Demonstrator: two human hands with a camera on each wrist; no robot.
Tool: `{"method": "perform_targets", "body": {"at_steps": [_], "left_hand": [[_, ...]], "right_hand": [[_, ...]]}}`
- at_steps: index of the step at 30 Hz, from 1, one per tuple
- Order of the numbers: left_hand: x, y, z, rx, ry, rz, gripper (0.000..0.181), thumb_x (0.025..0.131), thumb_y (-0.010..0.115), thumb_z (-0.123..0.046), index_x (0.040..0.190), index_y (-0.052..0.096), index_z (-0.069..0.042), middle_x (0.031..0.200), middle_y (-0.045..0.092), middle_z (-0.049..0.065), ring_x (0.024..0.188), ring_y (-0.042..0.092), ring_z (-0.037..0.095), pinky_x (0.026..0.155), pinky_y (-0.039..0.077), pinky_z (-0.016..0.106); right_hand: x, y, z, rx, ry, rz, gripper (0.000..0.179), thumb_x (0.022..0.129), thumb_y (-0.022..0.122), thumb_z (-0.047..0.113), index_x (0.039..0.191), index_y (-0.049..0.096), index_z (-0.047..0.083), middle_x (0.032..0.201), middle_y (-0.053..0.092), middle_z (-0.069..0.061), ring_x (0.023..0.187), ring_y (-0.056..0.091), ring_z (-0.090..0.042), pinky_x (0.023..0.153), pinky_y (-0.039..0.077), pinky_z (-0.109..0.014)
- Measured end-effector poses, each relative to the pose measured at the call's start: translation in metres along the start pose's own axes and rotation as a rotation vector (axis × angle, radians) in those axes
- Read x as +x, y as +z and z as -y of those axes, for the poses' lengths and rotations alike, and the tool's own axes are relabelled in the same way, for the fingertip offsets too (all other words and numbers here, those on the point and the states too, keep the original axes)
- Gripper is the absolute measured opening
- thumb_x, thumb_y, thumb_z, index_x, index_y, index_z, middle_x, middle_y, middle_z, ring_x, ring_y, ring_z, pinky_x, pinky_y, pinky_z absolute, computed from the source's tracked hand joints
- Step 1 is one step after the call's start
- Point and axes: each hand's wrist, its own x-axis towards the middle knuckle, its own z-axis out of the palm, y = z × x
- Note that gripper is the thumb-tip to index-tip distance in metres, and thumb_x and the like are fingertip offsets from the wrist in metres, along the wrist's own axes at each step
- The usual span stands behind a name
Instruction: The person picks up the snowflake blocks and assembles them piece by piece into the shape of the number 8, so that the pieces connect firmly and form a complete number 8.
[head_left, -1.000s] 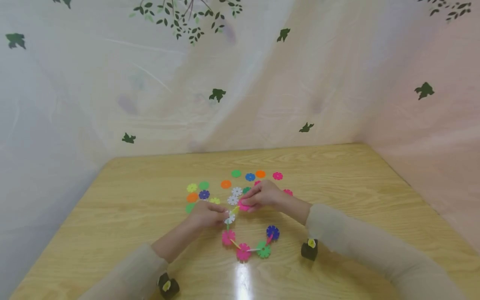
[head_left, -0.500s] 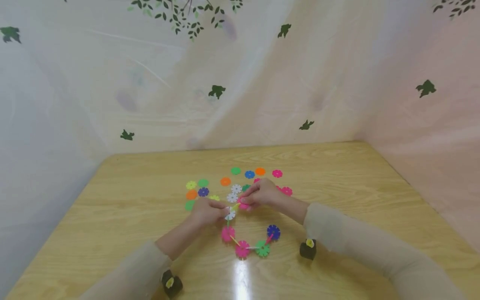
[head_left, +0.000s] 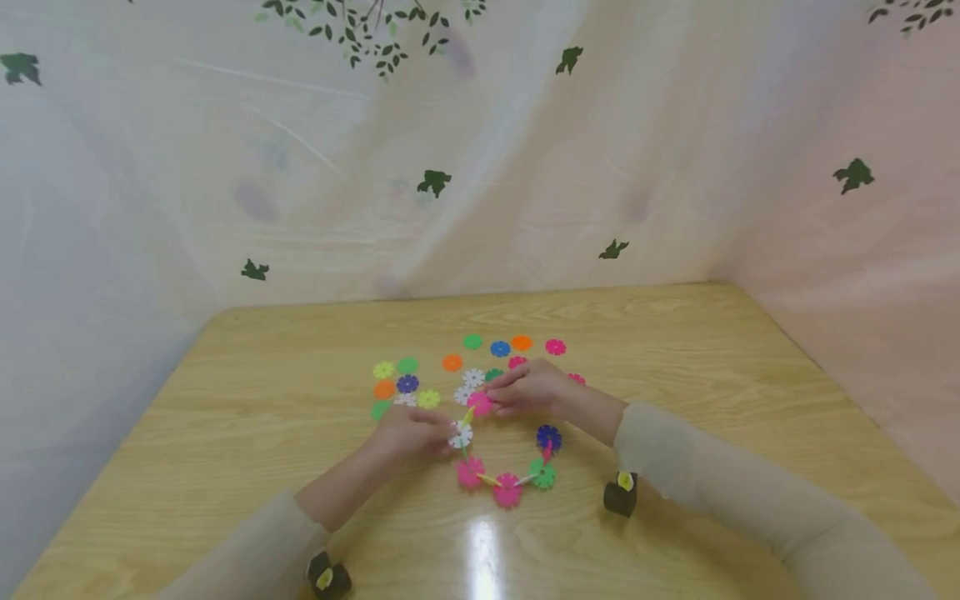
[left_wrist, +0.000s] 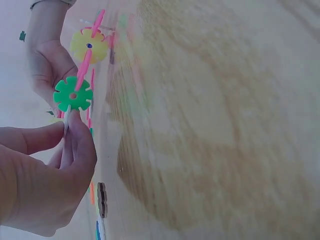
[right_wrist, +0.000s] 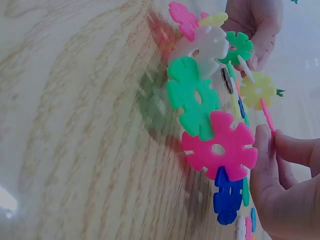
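Note:
A curved chain of interlocked plastic snowflake discs hangs between my two hands. My left hand point(head_left: 408, 432) pinches a white snowflake disc point(head_left: 462, 434) between thumb and fingers. At the chain's upper end, my right hand point(head_left: 534, 387) pinches a pink snowflake disc point(head_left: 480, 404), seen edge-on in the right wrist view. A yellow disc point(right_wrist: 258, 91) links these two. Below the white one come a green disc point(left_wrist: 73, 94), then pink discs point(head_left: 471, 472) joined by a yellow one, a white one and another green disc point(head_left: 543, 473). A dark blue disc point(head_left: 549, 437) forms the free end.
Loose snowflake discs lie flat beyond the hands, among them an orange disc point(head_left: 452, 363), a yellow disc point(head_left: 383, 369) and a blue disc point(head_left: 500, 348). The wooden table point(head_left: 675, 333) meets a pale curtain point(head_left: 480, 208) at the back and sides.
The hanging part of the chain has swung right and upward, its blue end rising toward the right hand. Both hands keep their pinch, with only slight shifts.

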Motion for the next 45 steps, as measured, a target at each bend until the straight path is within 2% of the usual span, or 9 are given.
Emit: {"method": "perform_targets", "body": {"at_steps": [9,13,17,20,24,28,36,40,45], "left_hand": [[-0.005,-0.004,-0.001,0.069,0.015,0.037,0.022,0.085,0.069,-0.007,0.105,0.071,0.003,0.091,0.074,0.015,0.070,0.069,0.010,0.072,0.061,0.027],[-0.005,-0.006,-0.004,0.143,0.050,0.020,0.025,0.086,0.071,-0.016,0.105,0.072,0.000,0.097,0.074,0.015,0.076,0.071,0.013,0.077,0.060,0.030],[-0.002,-0.004,-0.010,0.237,0.079,-0.002,0.029,0.084,0.073,-0.029,0.105,0.074,-0.009,0.105,0.074,0.008,0.095,0.068,0.017,0.089,0.056,0.036],[0.001,-0.001,-0.014,0.257,0.089,-0.003,0.027,0.084,0.073,-0.032,0.102,0.074,-0.012,0.103,0.075,0.004,0.097,0.065,0.015,0.087,0.055,0.034],[0.005,0.003,-0.018,0.222,0.099,0.021,0.025,0.084,0.074,-0.028,0.100,0.074,-0.009,0.097,0.075,0.006,0.086,0.068,0.013,0.080,0.058,0.028],[0.006,0.007,-0.019,0.172,0.074,0.040,0.021,0.085,0.073,-0.021,0.100,0.073,-0.006,0.098,0.075,0.008,0.083,0.069,0.012,0.078,0.059,0.027],[0.009,0.011,-0.021,0.156,0.046,0.021,0.014,0.084,0.072,-0.011,0.096,0.074,-0.005,0.094,0.074,0.007,0.078,0.066,0.010,0.074,0.058,0.024],[0.013,0.010,-0.021,0.158,0.062,0.009,0.013,0.082,0.073,-0.011,0.094,0.075,-0.005,0.091,0.075,0.008,0.076,0.066,0.010,0.072,0.057,0.022],[0.013,0.006,-0.024,0.163,0.073,0.013,0.011,0.082,0.073,-0.010,0.093,0.076,-0.006,0.086,0.076,0.006,0.072,0.067,0.008,0.069,0.057,0.020]], "right_hand": [[-0.002,0.002,-0.006,0.008,-0.014,0.059,0.036,0.086,0.063,-0.005,0.121,0.059,-0.010,0.109,0.072,-0.017,0.076,0.070,-0.010,0.078,0.060,-0.027],[-0.004,0.003,-0.006,0.030,-0.005,0.063,0.036,0.086,0.063,-0.005,0.122,0.059,-0.010,0.102,0.074,-0.014,0.076,0.070,-0.010,0.079,0.060,-0.028],[-0.007,0.004,-0.006,0.028,0.004,0.085,0.037,0.087,0.062,-0.005,0.123,0.058,-0.009,0.089,0.075,-0.004,0.076,0.070,-0.010,0.080,0.060,-0.028],[-0.008,0.005,-0.007,0.021,0.007,0.100,0.036,0.088,0.061,-0.004,0.124,0.058,-0.008,0.088,0.075,-0.003,0.077,0.070,-0.010,0.081,0.060,-0.028],[-0.009,0.007,-0.008,0.019,0.009,0.111,0.036,0.088,0.062,-0.004,0.123,0.059,-0.007,0.097,0.075,-0.011,0.078,0.071,-0.012,0.081,0.060,-0.028],[-0.010,0.010,-0.009,0.031,0.009,0.118,0.036,0.087,0.062,-0.005,0.123,0.059,-0.008,0.106,0.073,-0.016,0.077,0.072,-0.012,0.080,0.060,-0.028],[-0.010,0.012,-0.009,0.036,-0.013,0.098,0.035,0.087,0.062,-0.006,0.122,0.059,-0.010,0.107,0.072,-0.020,0.073,0.071,-0.011,0.076,0.061,-0.027],[-0.010,0.009,-0.006,-0.017,-0.022,0.077,0.034,0.087,0.064,-0.003,0.120,0.061,-0.008,0.107,0.072,-0.019,0.073,0.071,-0.011,0.078,0.060,-0.027],[-0.011,-0.006,0.000,-0.127,-0.093,0.033,0.034,0.087,0.066,0.002,0.118,0.062,-0.010,0.109,0.071,-0.020,0.081,0.072,-0.014,0.083,0.060,-0.034]]}}
